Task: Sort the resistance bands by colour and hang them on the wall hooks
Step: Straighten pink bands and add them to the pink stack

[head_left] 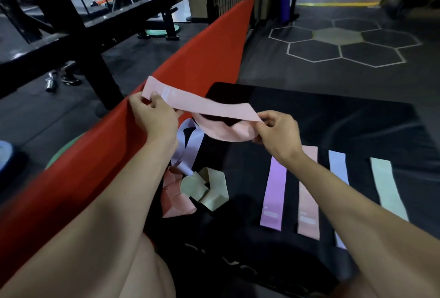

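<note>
A light pink resistance band point(209, 107) is stretched in the air between both hands. My left hand point(154, 116) pinches its left end, my right hand point(277, 130) pinches its twisted right end. Below them, on a black mat point(333, 119), lies a tangled pile: a lavender band point(188, 147), a salmon pink band point(175, 200) and a beige-green band point(207, 188). To the right, flat bands lie side by side: purple point(273, 195), pink point(308, 212), lavender point(338, 166) and pale green point(387, 188). No wall hooks are in view.
A wide red strip point(190, 59) runs diagonally along the mat's left side. Black metal rack frames point(71, 36) stand beyond it at the left, with a metal bar piece point(51, 83) on the floor. Hexagon floor markings point(338, 43) lie ahead on the right.
</note>
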